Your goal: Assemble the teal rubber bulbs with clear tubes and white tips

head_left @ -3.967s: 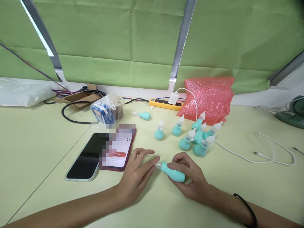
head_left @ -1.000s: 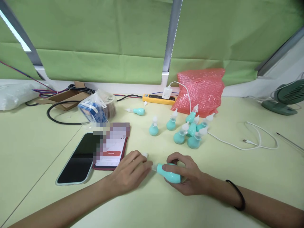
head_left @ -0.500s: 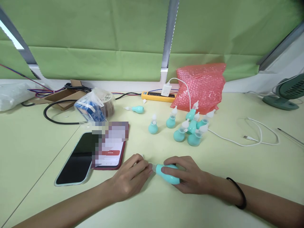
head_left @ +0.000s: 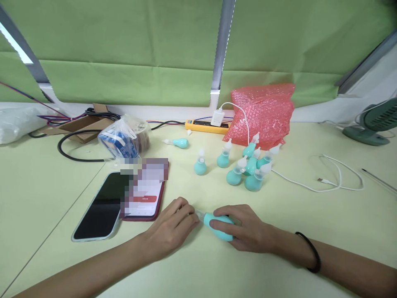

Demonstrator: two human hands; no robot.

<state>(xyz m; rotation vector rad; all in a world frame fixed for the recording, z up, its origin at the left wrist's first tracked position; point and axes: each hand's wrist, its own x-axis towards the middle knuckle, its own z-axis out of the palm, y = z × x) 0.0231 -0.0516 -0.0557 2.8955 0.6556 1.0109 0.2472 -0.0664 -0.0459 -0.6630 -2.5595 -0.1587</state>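
Observation:
My right hand (head_left: 248,227) is wrapped round the turquoise bulb of a nasal aspirator (head_left: 218,226), which lies tilted just over the table with its nozzle toward the left. At the clear nozzle end, my left hand (head_left: 173,227) is closed, fingertips pinched on the tip; the tip itself is hidden by the fingers. Beyond my hands, several more turquoise aspirators with clear nozzles stand in a cluster (head_left: 250,167). One aspirator (head_left: 200,165) stands apart on the left of them, and another aspirator (head_left: 180,143) lies on its side farther back, near a small loose white tip (head_left: 189,132).
Two phones, a dark one (head_left: 99,207) and a red-cased one (head_left: 144,207), lie left of my hands. Behind are a bagged bundle (head_left: 124,138), a yellow power strip (head_left: 198,126) and a red bubble-wrap bag (head_left: 263,114). A white cable (head_left: 310,189) and a green fan (head_left: 366,135) are on the right.
My left hand has shifted very slightly at the nozzle, its fingers a little straighter. The bulb in my right hand has barely moved.

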